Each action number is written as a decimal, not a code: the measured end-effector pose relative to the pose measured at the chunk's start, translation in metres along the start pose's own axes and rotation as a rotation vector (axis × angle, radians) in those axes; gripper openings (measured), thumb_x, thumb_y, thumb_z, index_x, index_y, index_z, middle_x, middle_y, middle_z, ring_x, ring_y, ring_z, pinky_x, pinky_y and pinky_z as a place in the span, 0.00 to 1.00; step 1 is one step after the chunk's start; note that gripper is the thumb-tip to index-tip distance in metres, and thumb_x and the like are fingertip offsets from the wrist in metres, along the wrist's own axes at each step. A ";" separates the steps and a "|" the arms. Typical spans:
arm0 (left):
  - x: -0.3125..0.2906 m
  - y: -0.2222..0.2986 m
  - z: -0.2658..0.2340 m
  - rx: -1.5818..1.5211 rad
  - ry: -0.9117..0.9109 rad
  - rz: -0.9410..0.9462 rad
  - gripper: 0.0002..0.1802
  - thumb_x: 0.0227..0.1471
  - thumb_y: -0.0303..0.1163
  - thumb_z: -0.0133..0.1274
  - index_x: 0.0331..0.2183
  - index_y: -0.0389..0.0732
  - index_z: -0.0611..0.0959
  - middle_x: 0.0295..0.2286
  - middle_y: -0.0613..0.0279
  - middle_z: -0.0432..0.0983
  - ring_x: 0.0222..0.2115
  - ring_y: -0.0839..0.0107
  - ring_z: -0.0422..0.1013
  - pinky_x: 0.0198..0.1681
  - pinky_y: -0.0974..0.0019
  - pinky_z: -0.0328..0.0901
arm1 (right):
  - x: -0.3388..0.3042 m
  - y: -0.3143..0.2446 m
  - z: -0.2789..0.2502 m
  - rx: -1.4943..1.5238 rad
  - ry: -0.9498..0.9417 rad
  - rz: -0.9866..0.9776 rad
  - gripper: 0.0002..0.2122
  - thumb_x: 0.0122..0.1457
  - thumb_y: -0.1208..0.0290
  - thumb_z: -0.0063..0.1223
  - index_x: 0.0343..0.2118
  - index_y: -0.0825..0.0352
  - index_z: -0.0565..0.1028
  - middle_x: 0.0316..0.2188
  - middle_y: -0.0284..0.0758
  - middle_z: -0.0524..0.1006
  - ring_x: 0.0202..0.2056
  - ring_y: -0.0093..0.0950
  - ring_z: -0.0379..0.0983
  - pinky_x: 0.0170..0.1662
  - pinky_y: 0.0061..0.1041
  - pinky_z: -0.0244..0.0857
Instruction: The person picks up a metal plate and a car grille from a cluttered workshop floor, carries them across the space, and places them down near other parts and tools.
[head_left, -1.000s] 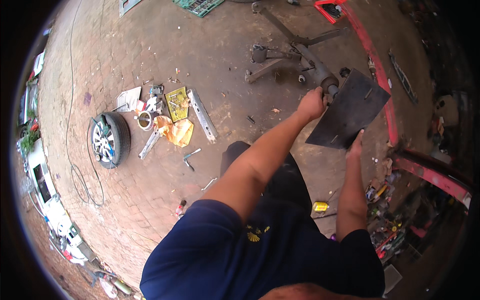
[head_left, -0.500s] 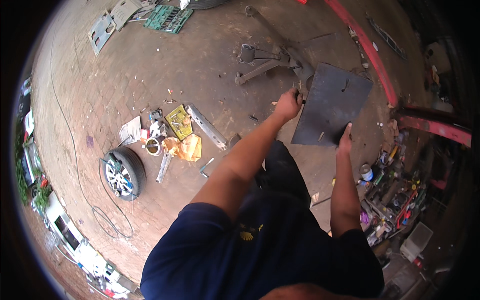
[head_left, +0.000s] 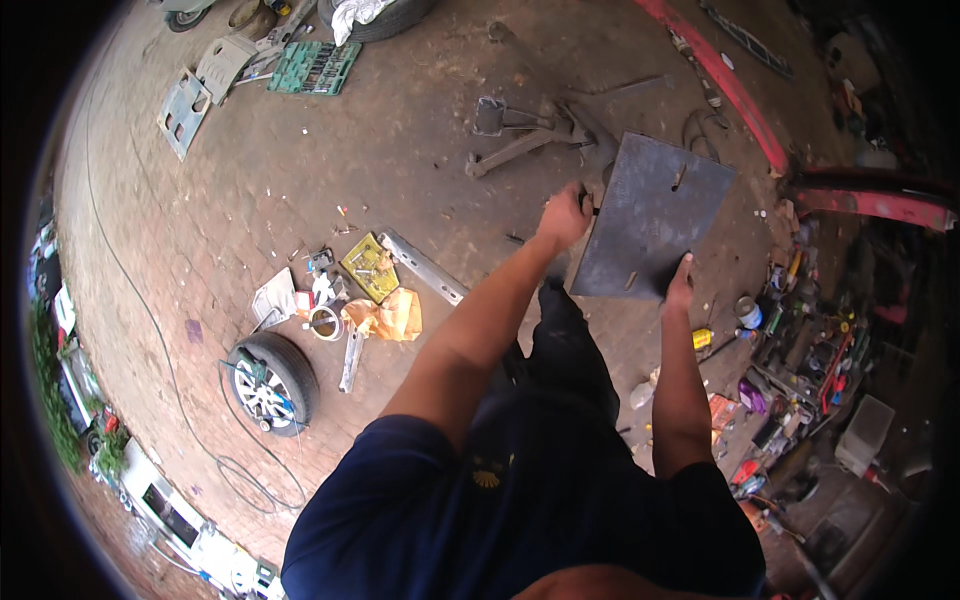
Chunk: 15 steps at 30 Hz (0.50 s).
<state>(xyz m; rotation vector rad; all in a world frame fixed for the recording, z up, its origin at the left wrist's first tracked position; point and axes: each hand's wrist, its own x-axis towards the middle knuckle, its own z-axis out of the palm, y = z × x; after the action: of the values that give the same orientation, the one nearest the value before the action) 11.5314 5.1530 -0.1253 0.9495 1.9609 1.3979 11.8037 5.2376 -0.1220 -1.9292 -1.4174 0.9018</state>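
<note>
I hold a flat dark grey metal plate [head_left: 652, 215] with slots in it, out in front of me above the brick floor. My left hand [head_left: 565, 215] grips its left edge. My right hand [head_left: 681, 278] grips its lower right edge. Behind the plate, on the floor, lies a grey metal jack or stand [head_left: 530, 135] with long arms.
A wheel with tyre [head_left: 268, 382] lies at the left, near a yellow box [head_left: 370, 266], an orange bag [head_left: 392, 314], a metal bar [head_left: 425, 268] and small tools. A green tool case [head_left: 312, 66] is far back. A red beam [head_left: 735, 90] and cluttered cans and bottles [head_left: 770, 350] are at right.
The view has shifted, so the plate and the floor items sit lower in the picture. Both hands keep their grip on the plate, which has turned slightly flatter toward me.
</note>
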 end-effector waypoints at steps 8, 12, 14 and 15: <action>-0.005 0.006 -0.022 0.020 -0.081 -0.065 0.11 0.55 0.34 0.50 0.32 0.34 0.77 0.27 0.39 0.76 0.33 0.40 0.72 0.36 0.49 0.67 | -0.040 -0.010 0.002 0.109 -0.005 0.134 0.42 0.55 0.34 0.47 0.52 0.78 0.71 0.51 0.44 0.73 0.50 0.34 0.68 0.55 0.29 0.59; -0.008 0.007 -0.032 0.005 -0.101 -0.049 0.12 0.55 0.35 0.50 0.32 0.35 0.77 0.28 0.39 0.76 0.33 0.39 0.72 0.36 0.50 0.67 | -0.054 -0.014 -0.001 -0.034 -0.002 0.223 0.41 0.56 0.34 0.45 0.52 0.77 0.71 0.52 0.46 0.73 0.51 0.36 0.69 0.55 0.30 0.59; -0.012 0.008 -0.038 0.078 -0.099 -0.082 0.12 0.54 0.35 0.50 0.31 0.35 0.77 0.28 0.39 0.76 0.33 0.39 0.72 0.35 0.50 0.67 | -0.053 -0.019 0.004 -0.061 -0.061 0.246 0.41 0.57 0.34 0.44 0.52 0.76 0.71 0.53 0.47 0.72 0.52 0.39 0.69 0.55 0.30 0.59; -0.028 0.009 -0.037 0.109 -0.133 -0.115 0.12 0.54 0.35 0.51 0.31 0.35 0.77 0.28 0.39 0.76 0.33 0.39 0.72 0.35 0.51 0.67 | -0.065 -0.013 -0.009 -0.045 -0.091 0.270 0.41 0.57 0.33 0.42 0.53 0.76 0.71 0.54 0.48 0.71 0.52 0.40 0.69 0.56 0.31 0.59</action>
<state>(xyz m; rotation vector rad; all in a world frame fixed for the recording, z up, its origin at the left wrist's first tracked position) 11.5223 5.1112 -0.1045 0.9374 1.9748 1.1458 11.7899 5.1780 -0.0940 -2.1745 -1.2548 1.1016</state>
